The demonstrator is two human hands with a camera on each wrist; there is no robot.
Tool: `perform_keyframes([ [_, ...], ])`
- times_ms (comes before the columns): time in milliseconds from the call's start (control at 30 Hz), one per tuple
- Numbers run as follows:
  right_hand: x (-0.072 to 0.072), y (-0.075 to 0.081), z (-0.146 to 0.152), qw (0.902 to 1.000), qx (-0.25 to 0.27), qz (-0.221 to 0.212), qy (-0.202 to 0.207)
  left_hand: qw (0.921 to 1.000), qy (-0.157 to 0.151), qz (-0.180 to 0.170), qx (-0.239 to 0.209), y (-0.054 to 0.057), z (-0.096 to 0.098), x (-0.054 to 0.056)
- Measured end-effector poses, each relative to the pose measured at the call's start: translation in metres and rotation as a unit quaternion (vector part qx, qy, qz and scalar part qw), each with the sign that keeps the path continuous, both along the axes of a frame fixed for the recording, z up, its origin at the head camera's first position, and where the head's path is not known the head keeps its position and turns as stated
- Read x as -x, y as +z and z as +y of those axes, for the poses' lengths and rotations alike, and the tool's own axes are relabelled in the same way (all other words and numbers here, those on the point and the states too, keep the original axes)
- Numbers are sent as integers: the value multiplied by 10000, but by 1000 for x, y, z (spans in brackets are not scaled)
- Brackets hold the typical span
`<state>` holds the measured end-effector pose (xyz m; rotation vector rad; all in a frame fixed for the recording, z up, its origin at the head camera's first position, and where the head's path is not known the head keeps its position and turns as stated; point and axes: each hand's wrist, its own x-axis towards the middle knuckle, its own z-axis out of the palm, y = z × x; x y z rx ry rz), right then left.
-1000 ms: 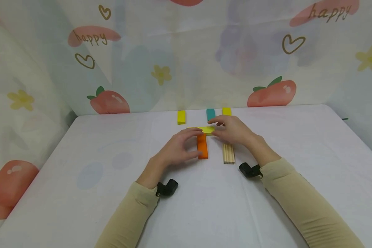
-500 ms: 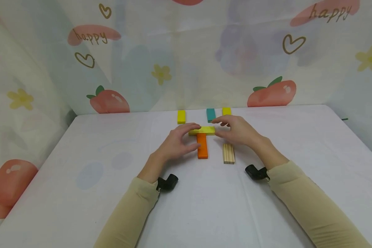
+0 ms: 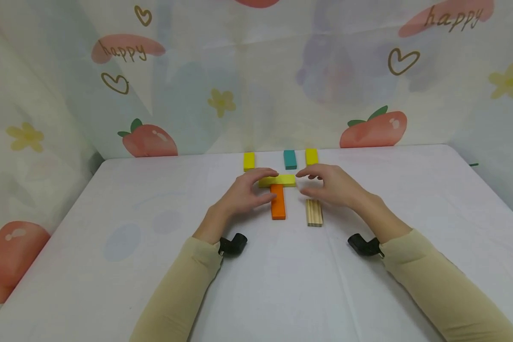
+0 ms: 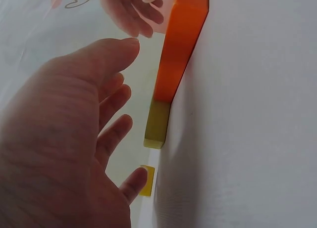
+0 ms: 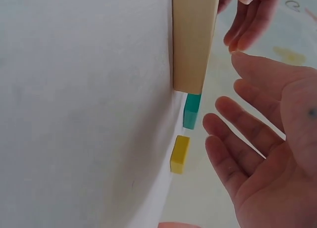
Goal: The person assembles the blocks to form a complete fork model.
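A yellow block (image 3: 287, 180) lies crosswise at the far end of an orange block (image 3: 278, 206), making a T on the white cloth. My left hand (image 3: 243, 192) hovers over the T's left side with relaxed fingers and holds nothing. Its fingertips overlap the yellow block and its thumb overlaps the orange one in the head view. To the right, my right hand (image 3: 335, 185) hangs with loosely bent fingers just beyond the yellow block's end, also holding nothing. Below it lies a striped wooden block (image 3: 314, 213), its far end hidden by that hand. The left wrist view shows the orange block (image 4: 181, 45) beside the fingers.
Along the table's back edge lie a yellow block (image 3: 249, 161) on the left, a teal block (image 3: 289, 159) and another yellow block (image 3: 311, 156) on the right. A printed curtain (image 3: 265, 118) rises behind the table. Each wrist carries a black camera (image 3: 234, 244).
My right hand has drawn away to the right from the yellow block's end. My left hand has shifted slightly up in view, uncovering more of the crosswise yellow block. The blocks keep their places.
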<state>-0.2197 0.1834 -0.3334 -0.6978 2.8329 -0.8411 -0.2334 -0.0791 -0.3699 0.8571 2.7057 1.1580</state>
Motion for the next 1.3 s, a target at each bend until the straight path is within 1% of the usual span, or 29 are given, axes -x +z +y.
perform_keyframes([
  [300,-14,3,8,9999,7,59,158,9997,-215,-113,-62,-2,0,7],
  [500,-25,4,12,9997,-105,-74,189,9993,-261,-239,-88,-3,1,11],
  [667,-33,2,17,9995,-140,-25,279,9990,-294,-337,-89,-4,1,12],
  [867,-37,0,21,9990,-111,-45,429,9987,-266,-425,-68,-4,1,12],
  [1100,-41,-1,22,9987,-267,-171,402,9988,-297,-389,-49,-5,1,13],
  [1300,-42,-2,23,9978,-288,-165,578,9987,-273,-441,-4,-6,2,14],
])
